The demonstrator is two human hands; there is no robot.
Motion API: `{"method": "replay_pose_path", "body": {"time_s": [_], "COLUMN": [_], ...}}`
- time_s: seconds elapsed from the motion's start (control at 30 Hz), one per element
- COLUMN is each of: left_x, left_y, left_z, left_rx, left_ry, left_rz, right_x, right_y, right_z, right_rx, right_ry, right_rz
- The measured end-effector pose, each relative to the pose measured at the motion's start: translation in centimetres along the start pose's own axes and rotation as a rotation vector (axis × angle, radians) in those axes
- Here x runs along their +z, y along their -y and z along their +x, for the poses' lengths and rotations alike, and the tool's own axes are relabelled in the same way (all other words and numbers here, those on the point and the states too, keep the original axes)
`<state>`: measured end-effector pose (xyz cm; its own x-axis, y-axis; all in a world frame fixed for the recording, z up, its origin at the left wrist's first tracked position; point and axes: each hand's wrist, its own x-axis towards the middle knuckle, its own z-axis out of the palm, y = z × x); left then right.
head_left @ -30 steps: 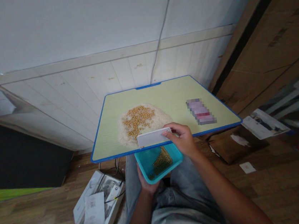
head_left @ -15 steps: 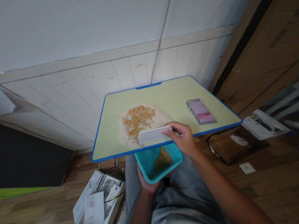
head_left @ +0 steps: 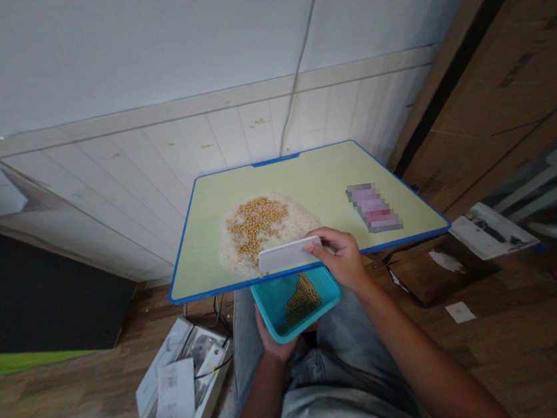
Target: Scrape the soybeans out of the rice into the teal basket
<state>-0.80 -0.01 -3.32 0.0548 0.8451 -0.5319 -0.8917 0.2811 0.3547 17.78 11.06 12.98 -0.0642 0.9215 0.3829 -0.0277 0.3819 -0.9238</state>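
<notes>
My right hand (head_left: 340,255) pinches one end of a flat white scraper-like plate (head_left: 283,254), which stands on its long edge near the front of the table (head_left: 324,170). Behind the plate lie yellow soybeans (head_left: 255,224) on a spread of white rice grains (head_left: 304,216). Below the table's front edge, my left hand (head_left: 276,343) grips a turquoise plastic basin (head_left: 278,330) from underneath and the left, its fingers partly hidden. Soybeans (head_left: 305,300) lie in the basin, mostly toward its middle and right.
A pixelated pinkish item (head_left: 375,208) lies on the table's right side. On the floor at left is a white box (head_left: 183,387) with papers and cables. A cardboard box (head_left: 431,272) stands under the right side, and a wall (head_left: 152,156) rises behind.
The hands, plate and basin stay almost in place. The whole view has shifted very slightly.
</notes>
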Motion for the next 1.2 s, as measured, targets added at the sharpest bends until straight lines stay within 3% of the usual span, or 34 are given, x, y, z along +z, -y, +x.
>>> {"method": "replay_pose_path", "body": {"time_s": [0.37,0.6,0.93,1.2], "left_x": [0.6,0.9,-1.5,-1.1], "left_y": [-0.2,-0.1,0.4,0.4], "left_z": [-0.3,-0.5,0.9,0.6], "left_rx": [-0.013,-0.022,0.014,0.005], "left_ry": [-0.010,-0.054,0.065,0.027], "left_rz": [0.048,-0.052,0.015,-0.039], "right_x": [0.6,0.9,-0.1,1.6], "right_y": [0.4,0.1,-0.3,0.1], "right_z": [-0.5,-0.9,-0.1,-0.4], "right_rx": [-0.001,-0.038,-0.068,-0.082], "right_ry": [0.004,0.014,-0.212,-0.080], "right_rz": [0.012,-0.049,-0.123,-0.066]}}
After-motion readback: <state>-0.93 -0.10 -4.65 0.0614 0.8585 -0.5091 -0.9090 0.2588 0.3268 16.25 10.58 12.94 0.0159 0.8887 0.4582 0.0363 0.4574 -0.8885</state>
